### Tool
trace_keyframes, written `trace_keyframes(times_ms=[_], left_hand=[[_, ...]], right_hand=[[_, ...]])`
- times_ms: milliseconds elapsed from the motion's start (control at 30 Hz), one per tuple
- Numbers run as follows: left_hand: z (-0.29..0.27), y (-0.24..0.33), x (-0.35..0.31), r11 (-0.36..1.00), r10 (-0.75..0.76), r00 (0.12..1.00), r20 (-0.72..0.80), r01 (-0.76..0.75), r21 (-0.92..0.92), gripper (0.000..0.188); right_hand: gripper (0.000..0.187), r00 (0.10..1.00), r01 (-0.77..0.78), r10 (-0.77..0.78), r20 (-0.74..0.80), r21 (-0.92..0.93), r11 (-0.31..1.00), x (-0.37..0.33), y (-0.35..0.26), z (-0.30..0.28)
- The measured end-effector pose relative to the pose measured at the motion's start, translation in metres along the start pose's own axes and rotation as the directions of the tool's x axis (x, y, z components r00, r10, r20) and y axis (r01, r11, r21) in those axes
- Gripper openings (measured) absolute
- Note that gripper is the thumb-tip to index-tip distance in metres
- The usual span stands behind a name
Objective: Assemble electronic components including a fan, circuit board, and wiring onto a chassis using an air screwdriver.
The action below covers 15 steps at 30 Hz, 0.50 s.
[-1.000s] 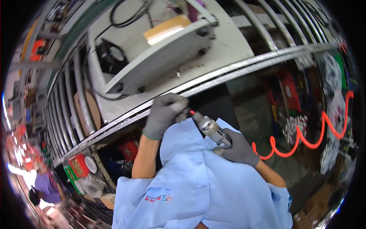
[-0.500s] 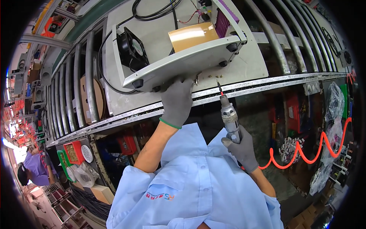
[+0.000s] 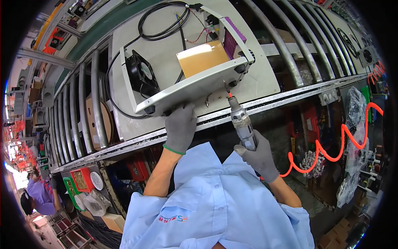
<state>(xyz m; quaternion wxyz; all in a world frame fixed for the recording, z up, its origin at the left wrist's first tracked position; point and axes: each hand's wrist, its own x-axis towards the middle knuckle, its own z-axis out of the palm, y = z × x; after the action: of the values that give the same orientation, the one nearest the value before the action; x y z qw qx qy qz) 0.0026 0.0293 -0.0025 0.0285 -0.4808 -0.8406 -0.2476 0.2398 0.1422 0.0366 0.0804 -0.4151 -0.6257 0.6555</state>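
A grey metal case (image 3: 195, 89) lies on the work board with its footed panel facing me. My left hand (image 3: 181, 128), in a grey glove, presses against the panel's lower edge beside a black rubber foot (image 3: 150, 110); its fingers are curled, their tips lost in shadow. My right hand (image 3: 259, 157), gloved too, is wrapped round a power screwdriver (image 3: 241, 123). The driver's bit points up at the panel near the right-hand rubber feet (image 3: 240, 69); whether it touches is unclear. Small metal screws (image 3: 208, 100) lie on the board between my hands.
Inside the case are a black fan (image 3: 143, 74), a tan sheet (image 3: 202, 58) and a purple heatsink (image 3: 234, 38). A black cable (image 3: 143, 25) coils behind. Metal rollers (image 3: 96, 99) flank the board. A red coiled hose (image 3: 321, 149) hangs right. Another person (image 3: 40, 197) is far left.
My right hand has raised the screwdriver, bringing its bit from over the loose screws up close to the panel. My left hand stays at the panel's lower edge. The view has shifted slightly.
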Motion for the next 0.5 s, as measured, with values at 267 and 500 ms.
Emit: trace_keyframes(times_ms=[267,500], left_hand=[[-0.014,-0.005,0.001,0.971,0.039,0.999,0.020,-0.033,-0.237,0.014],[-0.088,0.027,0.024,0.861,0.027,0.996,0.088,0.021,-0.508,0.008]], right_hand=[[0.033,0.999,-0.025,0.023,-0.027,-0.079,0.997,0.001,-0.007,0.001],[0.033,1.000,0.001,-0.002,-0.030,-0.052,0.999,-0.003,-0.023,0.003]])
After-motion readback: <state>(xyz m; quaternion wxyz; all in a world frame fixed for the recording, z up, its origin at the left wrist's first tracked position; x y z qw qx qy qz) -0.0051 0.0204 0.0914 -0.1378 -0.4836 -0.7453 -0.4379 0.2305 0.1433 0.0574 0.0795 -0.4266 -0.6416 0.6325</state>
